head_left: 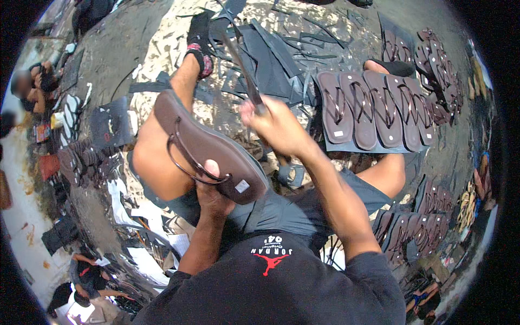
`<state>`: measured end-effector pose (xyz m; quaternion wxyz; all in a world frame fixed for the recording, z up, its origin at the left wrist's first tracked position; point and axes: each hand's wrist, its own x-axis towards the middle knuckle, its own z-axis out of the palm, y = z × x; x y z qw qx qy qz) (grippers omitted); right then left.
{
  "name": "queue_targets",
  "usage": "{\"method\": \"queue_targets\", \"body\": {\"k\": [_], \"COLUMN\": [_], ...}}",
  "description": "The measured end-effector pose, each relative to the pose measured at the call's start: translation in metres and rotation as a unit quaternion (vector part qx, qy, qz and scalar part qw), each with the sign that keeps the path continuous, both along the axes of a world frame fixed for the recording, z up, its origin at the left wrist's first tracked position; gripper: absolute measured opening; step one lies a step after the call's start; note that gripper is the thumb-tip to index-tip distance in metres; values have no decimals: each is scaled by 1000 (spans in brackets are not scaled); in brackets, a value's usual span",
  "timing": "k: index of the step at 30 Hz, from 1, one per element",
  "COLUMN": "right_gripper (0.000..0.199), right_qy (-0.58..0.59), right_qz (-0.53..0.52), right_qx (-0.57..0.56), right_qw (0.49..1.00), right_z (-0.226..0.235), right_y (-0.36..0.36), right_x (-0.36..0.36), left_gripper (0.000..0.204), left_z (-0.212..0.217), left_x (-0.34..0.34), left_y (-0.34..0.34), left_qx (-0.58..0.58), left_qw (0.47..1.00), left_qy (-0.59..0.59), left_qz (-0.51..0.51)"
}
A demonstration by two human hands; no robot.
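Note:
A brown flip-flop sandal [203,143] with thin dark straps and a small white label at its heel is in my left hand [212,189]. The thumb presses on the footbed by the strap, and the fingers are hidden beneath the sole. The sandal is tilted, its toe end pointing up and left. To the right of it, apart from the sole, my right hand [279,124] is closed and a little blurred by motion. It grips a long, narrow, dark blade-like tool [246,76] that points up and away; its exact kind is unclear.
Black sheet offcuts [265,59] litter the ground ahead. Finished-looking brown sandals [374,111] lie in a row on a dark sheet at right, with more sandals [414,230] lower right. Other sandals [86,162] are piled at left. People [92,276] sit along the left edge.

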<state>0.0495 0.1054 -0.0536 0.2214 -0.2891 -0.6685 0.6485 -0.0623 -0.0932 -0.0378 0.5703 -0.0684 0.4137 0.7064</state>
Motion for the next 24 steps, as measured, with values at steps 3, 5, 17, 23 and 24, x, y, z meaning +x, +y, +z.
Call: {"method": "queue_targets", "body": {"k": [3,5,17,23,24], "right_gripper": [22,31,36,33,31], "right_qy": [-148,-161,-197,-113,-118], "right_qz": [-9,-16,0,26,39], "right_qx": [32,110,174,190,192], "right_qw": [988,981,965,975,973], "right_z": [31,39,29,37,31], "right_y": [-61,-93,-101,-55,-46], "right_x": [73,102,104,31,15], "left_gripper": [60,61,56,62,61], "left_z": [3,10,-4,16,13], "left_x": [9,11,6,7,16], "left_y": [15,22,14,15,8], "left_qx": [-48,-71,-58,-16,-37], "left_qw": [993,990,992,998,990], "left_qy": [96,106,112,61,132], "left_qz": [56,57,12,-22,-16]}}
